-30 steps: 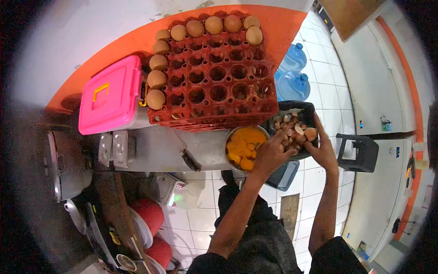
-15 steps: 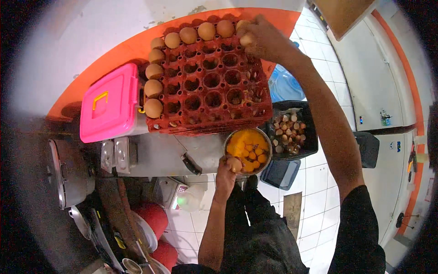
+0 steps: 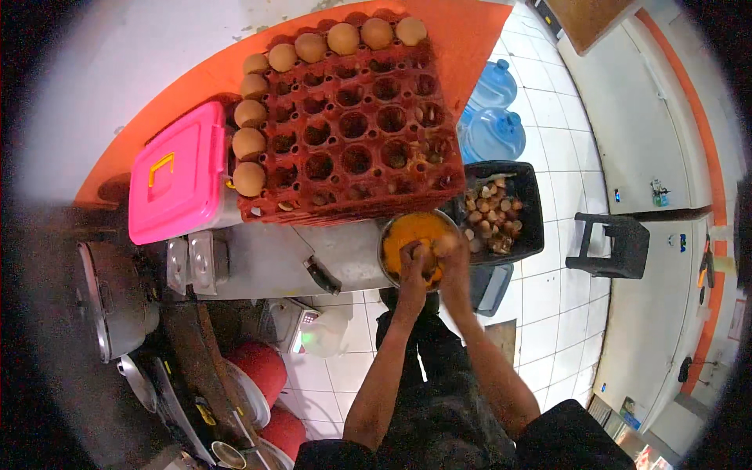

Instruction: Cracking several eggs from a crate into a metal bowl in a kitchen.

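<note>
Both hands are together over a round metal bowl point(image 3: 384, 262) that holds several yolks and yellow liquid egg. My left hand point(image 3: 413, 270) is closed around a brown egg point(image 3: 425, 252) above the bowl. Right beside it, my right hand point(image 3: 454, 266) is closed on another egg point(image 3: 444, 244), partly smeared by motion and hidden by the fingers. Beyond the bowl rises a stack of red egg trays point(image 3: 337, 188). Along its far and left edges sit several brown eggs point(image 3: 343, 37); the other pockets of the top tray hold no whole eggs.
A black bin point(image 3: 536, 219) of cracked shells point(image 3: 492, 215) stands right of the bowl. On the steel counter point(image 3: 266, 262) lie a black-handled knife point(image 3: 321, 276) and lidded metal containers point(image 3: 207, 262). A pink lidded box point(image 3: 176, 172) is left of the trays, blue water jugs point(image 3: 497, 135) right.
My right hand has come down from the tray's far right corner to the bowl, bringing an egg. My left hand has shifted from the bowl's near rim to over its middle.
</note>
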Available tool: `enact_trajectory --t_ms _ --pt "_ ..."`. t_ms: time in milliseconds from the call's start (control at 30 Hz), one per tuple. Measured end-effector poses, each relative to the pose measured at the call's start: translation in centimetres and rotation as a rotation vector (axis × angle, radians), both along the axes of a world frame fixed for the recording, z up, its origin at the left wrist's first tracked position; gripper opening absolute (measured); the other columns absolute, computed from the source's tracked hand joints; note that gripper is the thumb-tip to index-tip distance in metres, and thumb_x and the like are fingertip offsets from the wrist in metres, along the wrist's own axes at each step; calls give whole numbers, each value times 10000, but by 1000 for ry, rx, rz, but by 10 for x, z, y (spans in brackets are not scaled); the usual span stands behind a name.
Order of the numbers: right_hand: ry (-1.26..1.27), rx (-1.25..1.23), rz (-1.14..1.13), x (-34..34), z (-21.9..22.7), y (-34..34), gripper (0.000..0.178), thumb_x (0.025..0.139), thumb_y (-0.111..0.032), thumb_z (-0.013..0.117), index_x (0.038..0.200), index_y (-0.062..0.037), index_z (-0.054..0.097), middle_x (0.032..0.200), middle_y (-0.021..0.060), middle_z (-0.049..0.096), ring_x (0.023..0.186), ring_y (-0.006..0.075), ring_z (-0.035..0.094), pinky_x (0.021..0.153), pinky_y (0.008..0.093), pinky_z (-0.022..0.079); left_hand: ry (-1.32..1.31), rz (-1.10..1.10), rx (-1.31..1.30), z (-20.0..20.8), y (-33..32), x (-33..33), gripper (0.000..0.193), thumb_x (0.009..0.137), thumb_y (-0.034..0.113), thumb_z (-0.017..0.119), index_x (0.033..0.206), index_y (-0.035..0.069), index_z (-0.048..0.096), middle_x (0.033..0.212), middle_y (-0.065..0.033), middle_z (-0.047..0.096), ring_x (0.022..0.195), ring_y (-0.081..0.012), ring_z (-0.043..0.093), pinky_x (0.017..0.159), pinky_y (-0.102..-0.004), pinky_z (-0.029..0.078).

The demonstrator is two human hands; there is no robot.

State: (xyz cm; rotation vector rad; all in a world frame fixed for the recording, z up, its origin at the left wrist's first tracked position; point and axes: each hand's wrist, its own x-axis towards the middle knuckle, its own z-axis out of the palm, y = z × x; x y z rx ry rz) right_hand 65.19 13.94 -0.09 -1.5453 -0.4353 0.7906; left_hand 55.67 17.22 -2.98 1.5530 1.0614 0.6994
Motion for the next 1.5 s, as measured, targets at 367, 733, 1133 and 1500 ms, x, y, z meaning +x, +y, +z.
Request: enact_trajectory --t_ms 367,733,1133,1500 --pt "-403 -76 82 -13 5 -4 444 975 -245 410 1365 -41 352 1343 222 410 1261 366 384 1072 396 271 -418 200 -605 46 6 0 435 977 359 378 1257 27 362 1234 -158 412 1178 -251 420 1003 -349 341" --pt "73 -257 636 19 14 -2 411 975 -271 432 1312 -35 436 1269 170 499 1140 286 507 958 356 414 -84 -90 -253 58 33 -49 377 847 203 659 1189 62 587 1047 -102 644 907 -166 617 782 -299 517" --pt "4 -192 808 36 51 17 479 835 -190 678 1241 4 514 1100 119 616 975 177 615 830 311 522 157 -129 65 59 48 -49 430 717 189 751 1094 18 638 953 -150 669 849 -242 663 777 -312 524" --pt "-178 -197 781 40 46 21 389 768 -72 670 1150 -33 607 1080 115 640 942 215 640 823 317 521 425 -334 447 58 61 -44 428 697 182 707 1085 32 607 1003 -146 634 869 -299 632 786 -366 520"
